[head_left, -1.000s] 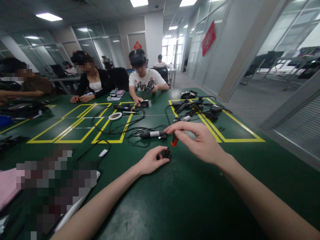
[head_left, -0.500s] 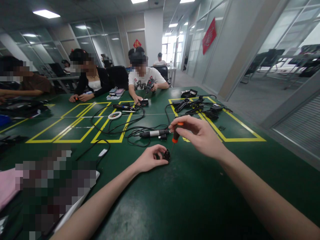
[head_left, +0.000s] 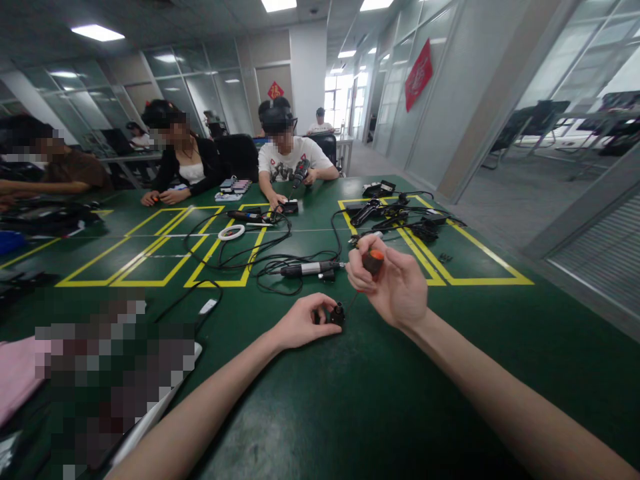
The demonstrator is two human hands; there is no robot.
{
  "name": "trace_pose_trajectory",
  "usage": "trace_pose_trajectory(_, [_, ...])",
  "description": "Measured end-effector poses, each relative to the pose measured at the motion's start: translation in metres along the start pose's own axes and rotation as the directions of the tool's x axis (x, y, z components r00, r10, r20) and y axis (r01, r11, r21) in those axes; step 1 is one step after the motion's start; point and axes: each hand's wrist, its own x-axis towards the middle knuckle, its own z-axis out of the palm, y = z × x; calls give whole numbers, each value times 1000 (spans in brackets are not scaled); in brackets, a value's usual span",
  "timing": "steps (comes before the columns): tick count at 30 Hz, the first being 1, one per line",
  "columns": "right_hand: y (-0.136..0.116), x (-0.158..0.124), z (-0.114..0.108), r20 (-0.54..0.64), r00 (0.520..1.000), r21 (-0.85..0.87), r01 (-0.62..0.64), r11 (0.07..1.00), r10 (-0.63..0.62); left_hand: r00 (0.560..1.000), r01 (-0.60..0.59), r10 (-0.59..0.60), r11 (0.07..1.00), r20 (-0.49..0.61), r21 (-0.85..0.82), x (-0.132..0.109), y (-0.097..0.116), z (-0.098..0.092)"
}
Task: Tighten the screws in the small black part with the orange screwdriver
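My left hand (head_left: pixel 300 322) rests on the green table (head_left: pixel 380 400) and pinches a small black part (head_left: pixel 339 312) between thumb and fingers. My right hand (head_left: pixel 395 283) is closed round a small screwdriver with an orange handle (head_left: pixel 373 259). The handle end points toward me and the thin shaft slants down toward the black part. A black and silver pen-shaped tool (head_left: pixel 307 269) with a cable lies just behind both hands.
Tangled black cables (head_left: pixel 240 253) and a white ring (head_left: pixel 231 232) lie among yellow taped boxes. More black tools and cables (head_left: pixel 395 217) sit at the back right. Three people sit at the far side. A blurred patch (head_left: pixel 110 373) and pink cloth (head_left: pixel 17 373) lie at my left.
My right hand has turned the screwdriver, tipping its orange handle toward me and lowering the tip nearer the black part. My left hand has kept its hold in the same place.
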Motion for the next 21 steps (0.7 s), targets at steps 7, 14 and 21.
trace_pose_trajectory(7, [3, 2, 1, 28, 999, -42, -41, 998, 42, 996, 75, -65, 979, 60, -190, 7, -8, -7])
trace_pose_trajectory(14, [7, -2, 3, 41, 999, -39, -15, 999, 17, 992, 123, -112, 962, 61, -245, 7, -5, -6])
trace_pose_trajectory(21, [5, -1, 4, 58, 998, 18, -24, 1000, 23, 988, 146, -121, 931, 92, -334, 8, -2, -7])
